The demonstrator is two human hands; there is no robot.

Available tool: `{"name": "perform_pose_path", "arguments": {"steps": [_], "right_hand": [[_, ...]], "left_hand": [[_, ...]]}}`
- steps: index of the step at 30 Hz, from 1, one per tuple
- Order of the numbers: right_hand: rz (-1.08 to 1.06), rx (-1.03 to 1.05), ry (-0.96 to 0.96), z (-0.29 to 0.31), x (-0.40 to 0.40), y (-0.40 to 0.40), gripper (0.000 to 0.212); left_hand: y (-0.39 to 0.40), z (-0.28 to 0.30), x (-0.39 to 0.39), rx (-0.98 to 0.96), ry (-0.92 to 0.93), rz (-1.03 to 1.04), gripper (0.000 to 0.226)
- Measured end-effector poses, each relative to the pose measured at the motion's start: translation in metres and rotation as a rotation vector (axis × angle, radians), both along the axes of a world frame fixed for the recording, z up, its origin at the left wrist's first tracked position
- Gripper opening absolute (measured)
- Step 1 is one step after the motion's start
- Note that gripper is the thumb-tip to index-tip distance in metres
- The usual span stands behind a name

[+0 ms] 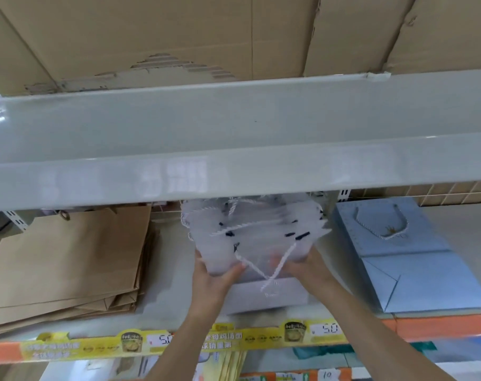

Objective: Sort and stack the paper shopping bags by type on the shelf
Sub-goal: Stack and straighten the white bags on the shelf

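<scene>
White paper shopping bags [254, 237] sit as a fanned bundle on the middle of the shelf [165, 306], tilted up toward the underside of the upper shelf [234, 149], which hides their far ends. They look pale and glossy, smeared by motion blur, with twisted white cord handles [272, 266] looping down over the front and small black marks where the cords meet the paper (whether tags or knots is too blurred to tell). Beneath the bundle lies a flat white bag [272, 295] near the shelf's front edge.

Both hands grip the near end of the bundle: the left hand [214, 273] curls round its left corner with the thumb on top, and the right hand [300, 264] clasps the right corner, fingers wrapped under the paper.

To the left, a stack of brown kraft bags [69, 259] lies flat, edges uneven. To the right, a light blue bag [409, 257] lies flat with its white cord handle resting on its face. A yellow price strip [179, 342] runs along the shelf's front edge, above an orange rail [440, 325].
</scene>
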State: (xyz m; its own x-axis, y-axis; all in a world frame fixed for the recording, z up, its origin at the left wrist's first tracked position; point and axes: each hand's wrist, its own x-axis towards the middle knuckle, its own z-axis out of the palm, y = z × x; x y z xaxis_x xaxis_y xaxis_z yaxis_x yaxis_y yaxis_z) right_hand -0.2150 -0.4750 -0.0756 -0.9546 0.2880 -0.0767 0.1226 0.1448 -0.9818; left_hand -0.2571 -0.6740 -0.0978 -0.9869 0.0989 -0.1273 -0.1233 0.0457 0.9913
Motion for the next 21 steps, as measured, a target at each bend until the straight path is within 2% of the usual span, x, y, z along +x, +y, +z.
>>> {"name": "perform_pose_path", "arguments": {"steps": [2,4,5,8,9,11,12,13,16,18,20,21], "right_hand": [[-0.079,-0.087,0.098,0.007,-0.006,0.003,0.052],[-0.133,-0.080,0.143,0.012,-0.009,0.009,0.050],[-0.125,-0.086,0.107,0.011,-0.011,0.014,0.049],[-0.093,-0.142,-0.202,-0.008,-0.013,0.031,0.052],[-0.102,-0.118,-0.274,-0.018,-0.015,0.038,0.058],[-0.124,-0.026,-0.316,-0.027,-0.019,0.045,0.069],[-0.121,0.006,-0.321,-0.026,-0.022,0.047,0.066],[-0.121,0.010,-0.324,-0.024,-0.025,0.048,0.061],[-0.101,0.023,-0.348,-0.020,-0.033,0.049,0.054],[-0.080,0.083,-0.368,-0.023,-0.038,0.048,0.058],[-0.076,0.175,-0.383,-0.026,-0.044,0.042,0.065],[-0.113,0.241,-0.360,-0.025,-0.047,0.039,0.071]], "left_hand": [[0.009,0.011,-0.013,0.006,0.072,0.015,0.084],[0.021,0.022,-0.021,-0.077,0.019,0.021,0.083],[0.026,0.022,-0.025,-0.100,-0.063,0.004,0.087],[0.039,0.023,-0.029,-0.080,-0.370,-0.116,0.099],[0.043,0.023,-0.028,-0.116,-0.415,-0.118,0.100],[0.051,0.021,-0.030,-0.400,-0.434,-0.096,0.095],[0.053,0.022,-0.032,-0.538,-0.417,-0.084,0.091],[0.053,0.022,-0.034,-0.592,-0.396,-0.084,0.091],[0.045,0.020,-0.043,-0.364,-0.413,-0.100,0.119],[0.038,0.017,-0.046,-0.297,-0.405,-0.084,0.128],[0.035,0.016,-0.050,-0.330,-0.404,-0.002,0.123],[0.034,0.015,-0.052,-0.419,-0.367,0.060,0.116]]}}
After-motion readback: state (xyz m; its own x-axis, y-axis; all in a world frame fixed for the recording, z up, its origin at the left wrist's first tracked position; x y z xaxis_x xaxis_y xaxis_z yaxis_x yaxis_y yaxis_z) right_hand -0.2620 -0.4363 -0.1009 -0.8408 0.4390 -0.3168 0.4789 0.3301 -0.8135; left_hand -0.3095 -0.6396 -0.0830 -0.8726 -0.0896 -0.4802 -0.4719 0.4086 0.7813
